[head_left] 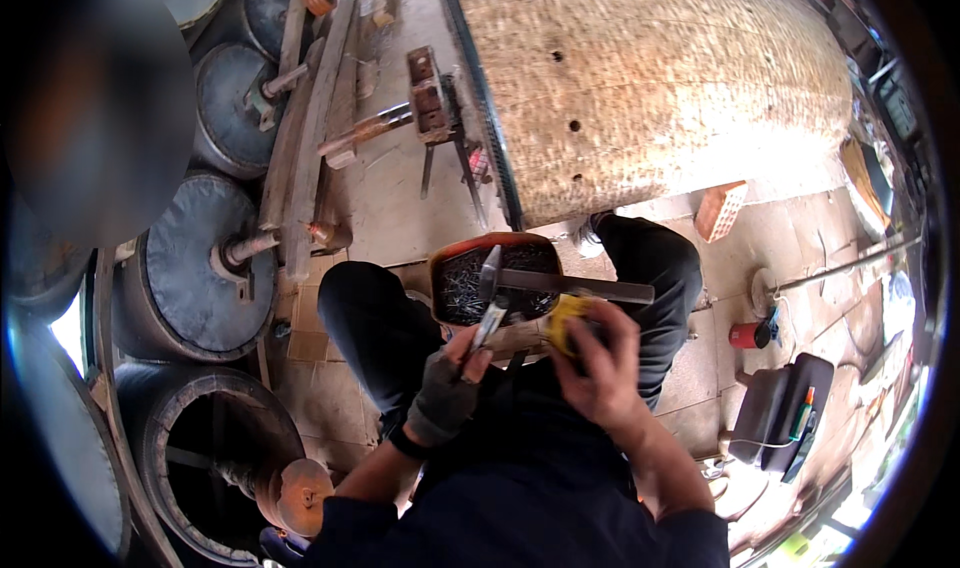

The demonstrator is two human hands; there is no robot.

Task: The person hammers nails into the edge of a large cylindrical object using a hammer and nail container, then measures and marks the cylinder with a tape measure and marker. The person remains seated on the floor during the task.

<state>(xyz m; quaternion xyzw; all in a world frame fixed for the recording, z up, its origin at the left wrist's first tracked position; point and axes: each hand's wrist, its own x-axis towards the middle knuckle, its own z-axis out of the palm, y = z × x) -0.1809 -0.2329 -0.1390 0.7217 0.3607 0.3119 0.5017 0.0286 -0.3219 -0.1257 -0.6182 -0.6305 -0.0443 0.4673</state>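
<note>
My left hand [441,396], in a grey fingerless glove, is closed round a slim, pale, flat-looking strip [490,324]; its exact kind does not show. In my bare right hand [606,365] is a rounded yellow tape measure [565,320], its far side partly covered by my fingers. Just beyond both hands, between my knees, stands a reddish-brown tub [437,260] of loose nails [461,290]. Across its top lies a hammer [590,285], metal head to the left and dark handle reaching over the right rim.
Several dark metal drums [205,268] line the left side, beside long wooden beams [300,183]. A huge perforated tan cylinder [650,88] fills the far side. A hollow brick [721,211], a red can-like thing [748,335] and a black case [785,408] are on the right.
</note>
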